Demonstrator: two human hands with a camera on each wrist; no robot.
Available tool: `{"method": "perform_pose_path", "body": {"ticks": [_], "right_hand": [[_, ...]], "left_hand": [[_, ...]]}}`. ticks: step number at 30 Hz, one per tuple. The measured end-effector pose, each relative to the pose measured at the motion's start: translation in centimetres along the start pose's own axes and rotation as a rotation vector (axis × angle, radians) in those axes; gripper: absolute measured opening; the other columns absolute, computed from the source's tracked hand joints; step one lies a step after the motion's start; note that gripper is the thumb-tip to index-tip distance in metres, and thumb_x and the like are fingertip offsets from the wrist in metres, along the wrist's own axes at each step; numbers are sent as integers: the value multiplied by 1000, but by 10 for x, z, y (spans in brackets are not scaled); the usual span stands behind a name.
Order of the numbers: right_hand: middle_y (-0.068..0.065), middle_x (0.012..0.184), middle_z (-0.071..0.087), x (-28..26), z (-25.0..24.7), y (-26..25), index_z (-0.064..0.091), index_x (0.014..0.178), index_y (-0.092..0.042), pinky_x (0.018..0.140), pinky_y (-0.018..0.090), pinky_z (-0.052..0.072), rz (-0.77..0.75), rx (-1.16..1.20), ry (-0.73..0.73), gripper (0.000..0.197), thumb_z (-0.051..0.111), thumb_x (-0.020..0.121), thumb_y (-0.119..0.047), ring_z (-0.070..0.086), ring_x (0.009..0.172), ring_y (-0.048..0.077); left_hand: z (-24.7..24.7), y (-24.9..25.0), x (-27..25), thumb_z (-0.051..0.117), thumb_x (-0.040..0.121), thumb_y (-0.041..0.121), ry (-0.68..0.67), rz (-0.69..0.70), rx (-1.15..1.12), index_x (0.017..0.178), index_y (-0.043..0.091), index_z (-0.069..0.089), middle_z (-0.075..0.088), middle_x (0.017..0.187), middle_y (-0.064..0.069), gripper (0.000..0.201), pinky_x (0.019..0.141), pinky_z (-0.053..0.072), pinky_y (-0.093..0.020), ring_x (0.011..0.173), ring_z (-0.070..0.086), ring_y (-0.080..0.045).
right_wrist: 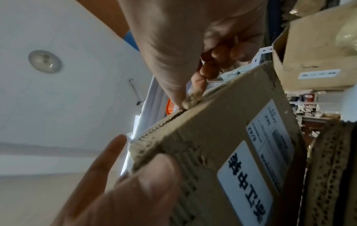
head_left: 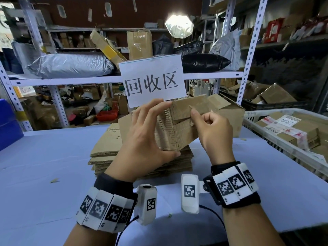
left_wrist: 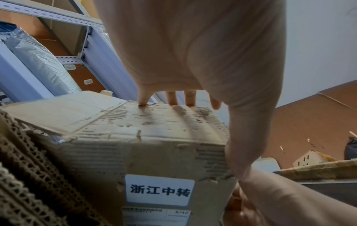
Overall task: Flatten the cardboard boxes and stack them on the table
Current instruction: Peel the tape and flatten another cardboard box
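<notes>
Right hand [head_left: 212, 128] pinching a tape scrap at the seam of a small box [head_left: 177, 125]; left hand [head_left: 143, 139] clamped round it, held above the flattened stack [head_left: 106, 150] on the table [head_left: 44, 166]. Likely to tear short, leaving flaps sealed.

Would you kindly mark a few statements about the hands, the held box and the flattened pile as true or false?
1. The left hand grips the small cardboard box by thumb and fingers. True.
2. The right hand lies flat on the table. False: it pinches a scrap at the box's flap seam.
3. A stack of flattened cardboard lies on the table beneath the held box. True.
4. The held box is already flattened. False: it still keeps its box shape.
5. The white basket at the right holds bottles. False: it holds labelled parcels.
</notes>
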State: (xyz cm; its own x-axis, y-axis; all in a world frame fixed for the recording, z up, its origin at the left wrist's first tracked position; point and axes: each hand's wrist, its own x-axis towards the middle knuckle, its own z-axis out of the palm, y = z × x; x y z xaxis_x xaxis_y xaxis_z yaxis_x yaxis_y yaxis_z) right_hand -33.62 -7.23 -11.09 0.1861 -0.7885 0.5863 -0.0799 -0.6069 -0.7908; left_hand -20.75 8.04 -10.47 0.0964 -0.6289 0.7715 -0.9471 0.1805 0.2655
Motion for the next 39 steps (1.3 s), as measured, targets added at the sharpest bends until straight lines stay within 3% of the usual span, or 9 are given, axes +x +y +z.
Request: {"method": "perform_pose_path", "body": {"ticks": [3,9,12,15,20,23,28,33,39], "right_hand": [[-16,49,51,2,1,5,57,59,-23,58,28,39,27,120,-52,41,64,94,-43,44,49,3],[-4,78,67,5,1,7,69,83,-25,66,31,47,-39,182,-69,14,65,96,-28,58,70,10],[-16,69,57,6,0,9,65,83,-33,61,30,45,-59,206,-76,19,64,97,-20,51,60,11],[-15,66,52,4,1,8,64,86,-39,52,32,48,-24,260,-88,28,62,97,-13,51,50,13],[-16,68,61,5,3,10,64,101,-28,48,29,50,18,295,-61,16,64,95,-13,61,49,10],[-10,78,66,4,3,9,64,94,-31,49,31,49,28,297,-55,2,64,93,-32,62,50,9],[-16,71,56,2,4,4,56,76,-37,62,27,44,40,265,-33,37,57,80,-73,54,62,10],[-16,52,44,1,4,5,50,55,-31,58,29,36,38,315,28,46,56,86,-65,39,53,7],[-18,51,54,2,4,16,66,61,-28,59,18,43,86,331,57,34,64,93,-40,48,52,-1]], "left_hand": [[-1,0,0,94,58,35,4,-5,-12,151,36,31,30,153,14,112,117,17,-13,146,26,-10],[-4,-4,-1,89,59,41,29,-46,-46,150,38,32,30,155,13,108,116,19,-13,146,25,-7],[-5,-5,-1,91,58,39,43,-56,-69,150,38,33,30,155,14,108,116,19,-12,146,24,-4],[-5,-6,-1,92,58,38,50,-66,-91,150,35,35,31,155,13,108,119,21,-18,148,24,-7],[-8,-5,-2,90,58,39,56,-99,-119,150,33,36,31,155,13,107,120,26,-31,149,26,-11],[-7,-4,-2,90,59,39,54,-99,-119,150,31,37,31,155,12,106,120,25,-28,148,26,-11],[-5,-4,-3,90,59,40,38,-74,-104,149,35,35,31,156,11,106,119,24,-25,148,25,-11],[-4,-5,-4,92,59,38,36,-67,-108,149,40,32,29,155,17,108,118,21,-20,148,23,-9],[-3,-3,-5,94,58,36,38,-75,-115,150,37,32,30,156,14,110,119,22,-26,149,24,-12]]}}
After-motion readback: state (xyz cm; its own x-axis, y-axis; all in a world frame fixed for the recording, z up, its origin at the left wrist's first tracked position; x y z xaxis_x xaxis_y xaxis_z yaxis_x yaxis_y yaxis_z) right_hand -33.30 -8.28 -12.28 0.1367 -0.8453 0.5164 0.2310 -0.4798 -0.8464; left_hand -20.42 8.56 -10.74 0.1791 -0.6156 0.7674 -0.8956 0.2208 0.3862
